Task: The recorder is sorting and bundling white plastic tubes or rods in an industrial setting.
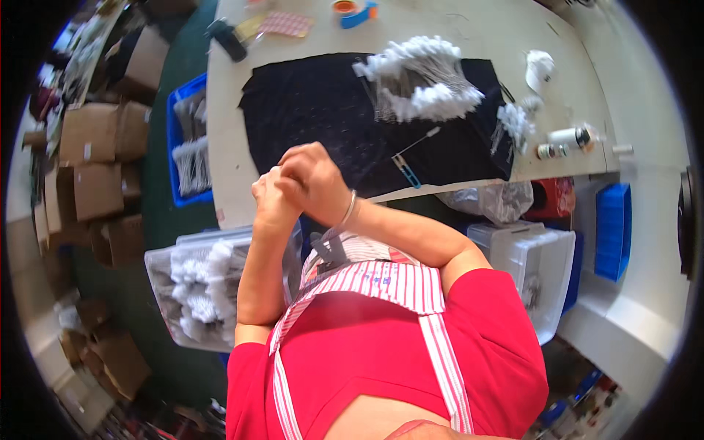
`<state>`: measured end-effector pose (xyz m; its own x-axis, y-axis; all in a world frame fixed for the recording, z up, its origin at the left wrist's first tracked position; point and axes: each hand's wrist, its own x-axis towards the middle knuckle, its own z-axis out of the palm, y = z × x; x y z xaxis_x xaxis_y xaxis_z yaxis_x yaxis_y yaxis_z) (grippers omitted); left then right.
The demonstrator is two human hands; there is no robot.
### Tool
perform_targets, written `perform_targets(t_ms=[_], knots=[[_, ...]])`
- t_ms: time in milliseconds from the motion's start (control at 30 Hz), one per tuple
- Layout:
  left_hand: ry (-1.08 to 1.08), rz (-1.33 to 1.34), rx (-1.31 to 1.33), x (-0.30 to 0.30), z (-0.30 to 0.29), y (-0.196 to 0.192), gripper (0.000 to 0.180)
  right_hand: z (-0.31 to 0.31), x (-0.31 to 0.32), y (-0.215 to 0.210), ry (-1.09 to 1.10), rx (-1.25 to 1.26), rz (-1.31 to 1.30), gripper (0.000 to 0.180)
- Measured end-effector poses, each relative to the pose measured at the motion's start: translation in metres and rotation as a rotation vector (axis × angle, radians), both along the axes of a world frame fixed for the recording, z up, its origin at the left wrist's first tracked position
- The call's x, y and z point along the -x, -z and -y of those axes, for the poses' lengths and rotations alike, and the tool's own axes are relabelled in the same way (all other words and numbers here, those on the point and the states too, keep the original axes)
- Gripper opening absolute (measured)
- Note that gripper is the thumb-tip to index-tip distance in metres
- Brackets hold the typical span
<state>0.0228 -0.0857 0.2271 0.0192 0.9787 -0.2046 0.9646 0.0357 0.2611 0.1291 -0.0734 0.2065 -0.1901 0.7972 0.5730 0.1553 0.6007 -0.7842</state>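
Above the near left edge of the table, my right hand (317,180) lies over my left hand (276,198), and the two touch. The fingers of both are curled closed; whatever they may hold is hidden. Beyond them a black cloth (308,103) covers part of the white table. On its far right side rests a pile of thin wires with white fluffy tips (429,77). Closer to me lie blue-handled snips (406,171) and, touching or very near them, a single thin wire with a white tip (433,133).
Left of me stands a clear bin (163,293) of white fluffy pieces, with a blue crate (176,147) farther off. Bottles (568,137) and white fluff (539,70) sit at the table's right. Tape (358,16) lies at the back; another clear bin (554,264) is at my right.
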Motion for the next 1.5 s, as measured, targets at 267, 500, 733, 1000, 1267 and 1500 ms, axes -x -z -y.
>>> perform_targets(t_ms=[267,500,733,1000,1267,1500], knots=[[0.541,-0.01,-0.144,-0.093,-0.084,0.054,0.016,-0.057,-0.124,0.019,-0.002,-0.132,0.185,0.062],[-0.395,1.564,0.875,-0.192,-0.223,0.103,0.043,-0.171,-0.297,0.087,0.685,0.464,0.061,0.013],[-1.175,1.517,0.704,-0.32,-0.345,0.182,0.064,-0.303,-0.376,0.169,0.891,0.568,0.56,0.05],[-1.32,1.337,0.55,-0.357,-0.364,0.238,0.02,-0.305,-0.363,0.224,0.807,0.614,0.458,0.052],[-1.1,1.125,0.425,-0.372,-0.35,0.205,0.036,-0.309,-0.366,0.219,0.8,0.51,0.349,0.041],[-1.139,1.727,0.964,-0.349,-0.36,0.215,0.017,-0.317,-0.371,0.179,0.623,0.744,0.369,0.042]])
